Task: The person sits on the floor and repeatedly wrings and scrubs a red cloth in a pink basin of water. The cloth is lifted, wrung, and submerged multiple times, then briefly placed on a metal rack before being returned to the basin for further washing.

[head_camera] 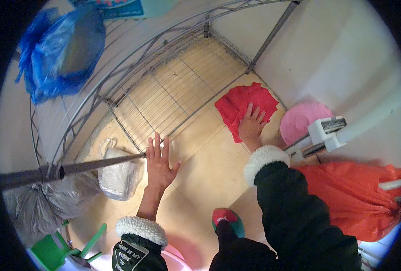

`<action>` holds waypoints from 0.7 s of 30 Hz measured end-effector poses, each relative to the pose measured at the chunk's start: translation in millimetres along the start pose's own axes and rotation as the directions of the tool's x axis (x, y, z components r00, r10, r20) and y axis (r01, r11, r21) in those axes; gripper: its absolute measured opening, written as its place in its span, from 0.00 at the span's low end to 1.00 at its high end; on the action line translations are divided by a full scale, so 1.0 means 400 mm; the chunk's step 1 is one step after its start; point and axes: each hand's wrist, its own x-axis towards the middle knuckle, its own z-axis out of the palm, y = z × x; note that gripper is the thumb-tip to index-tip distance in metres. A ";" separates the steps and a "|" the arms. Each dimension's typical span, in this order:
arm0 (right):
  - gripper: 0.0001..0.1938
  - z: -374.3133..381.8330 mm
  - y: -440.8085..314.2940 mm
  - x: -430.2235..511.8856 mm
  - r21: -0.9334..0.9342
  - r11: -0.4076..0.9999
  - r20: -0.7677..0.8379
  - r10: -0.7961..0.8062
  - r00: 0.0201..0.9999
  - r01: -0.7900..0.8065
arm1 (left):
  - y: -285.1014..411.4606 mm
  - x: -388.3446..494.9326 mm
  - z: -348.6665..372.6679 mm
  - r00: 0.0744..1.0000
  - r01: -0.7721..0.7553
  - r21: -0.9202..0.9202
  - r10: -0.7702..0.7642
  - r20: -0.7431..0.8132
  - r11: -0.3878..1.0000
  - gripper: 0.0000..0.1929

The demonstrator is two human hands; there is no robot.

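Observation:
My right hand (252,127) lies spread on a crumpled red cloth (236,103), pressing it against the beige tiled floor (207,152) near the right wall. The cloth lies beside the lower shelf of a metal wire rack (173,91). My left hand (159,166) is raised with its fingers apart and holds nothing; it appears beside the lower end of the rack's front post (105,163). Whether its fingertips touch the rack, I cannot tell.
On the rack's upper level sits a blue plastic bag (65,56). A wrapped white bundle (117,172), a grey plastic bag (61,196) and a green plastic object (51,250) are at left. Along the right wall are a pink plastic lid or basin (302,118) and a large red bag (343,193).

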 end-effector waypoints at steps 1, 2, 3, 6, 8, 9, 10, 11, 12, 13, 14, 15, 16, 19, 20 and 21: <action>0.40 0.007 0.064 -0.031 -0.074 0.997 0.056 0.020 0.998 -0.016 | 0.033 -0.039 0.019 0.999 -0.033 -0.048 0.034 0.023 0.998 0.51; 0.41 0.019 0.073 -0.024 -0.082 0.997 0.052 0.017 0.999 -0.012 | 0.040 -0.055 0.018 0.998 -0.057 -0.119 0.060 0.025 0.991 0.48; 0.41 0.029 0.079 -0.028 -0.090 0.996 0.048 0.014 0.999 -0.010 | 0.048 -0.077 0.022 0.998 -0.065 -0.143 0.063 -0.018 0.988 0.48; 0.40 0.028 0.119 -0.059 -0.120 0.989 0.083 0.094 0.992 -0.084 | 0.063 -0.154 0.010 0.998 -0.055 -0.247 0.043 -0.052 0.968 0.46; 0.40 0.025 0.130 -0.093 -0.141 0.988 0.065 0.080 0.995 -0.070 | 0.062 -0.213 0.005 0.999 0.024 -0.311 -0.015 0.030 0.950 0.44; 0.39 0.027 0.133 -0.112 -0.158 0.984 0.068 0.095 0.993 -0.084 | 0.058 -0.244 0.010 0.996 0.060 -0.301 -0.039 0.076 0.952 0.43; 0.38 0.027 0.131 -0.144 -0.162 0.986 0.025 0.045 0.999 -0.040 | 0.058 -0.271 0.015 0.993 0.096 -0.337 -0.065 0.102 0.937 0.43; 0.38 0.028 0.120 -0.169 -0.143 0.990 0.000 -0.004 1.000 0.004 | 0.057 -0.299 0.023 0.990 0.122 -0.354 -0.088 0.112 0.927 0.43; 0.37 0.031 0.105 -0.198 -0.138 0.990 0.000 -0.036 0.999 0.036 | 0.052 -0.327 0.033 0.985 0.151 -0.355 -0.109 0.135 0.923 0.43; 0.37 0.033 0.083 -0.229 -0.134 0.989 0.007 -0.070 0.998 0.070 | 0.047 -0.354 0.044 0.981 0.181 -0.377 -0.138 0.139 0.908 0.43; 0.37 0.033 0.057 -0.259 -0.118 0.986 -0.037 -0.125 0.991 0.120 | 0.041 -0.378 0.055 0.975 0.212 -0.383 -0.167 0.148 0.899 0.43; 0.37 0.040 0.018 -0.295 -0.119 0.977 -0.056 -0.182 0.982 0.174 | 0.033 -0.400 0.067 0.967 0.243 -0.368 -0.197 0.159 0.897 0.42; 0.37 0.035 -0.024 -0.332 -0.123 0.964 -0.085 -0.247 0.965 0.236 | 0.023 -0.422 0.073 0.963 0.262 -0.368 -0.216 0.162 0.892 0.43; 0.35 0.017 -0.175 -0.448 -0.118 0.912 0.001 -0.396 0.918 0.394 | -0.014 -0.478 0.082 0.946 0.321 -0.344 -0.278 0.168 0.883 0.43; 0.34 0.006 -0.220 -0.497 -0.095 0.880 0.042 -0.463 0.885 0.465 | -0.025 -0.494 0.079 0.944 0.329 -0.347 -0.292 0.155 0.878 0.43; 0.33 -0.006 -0.258 -0.549 -0.065 0.841 0.045 -0.536 0.843 0.537 | -0.034 -0.510 0.074 0.937 0.348 -0.345 -0.315 0.150 0.872 0.42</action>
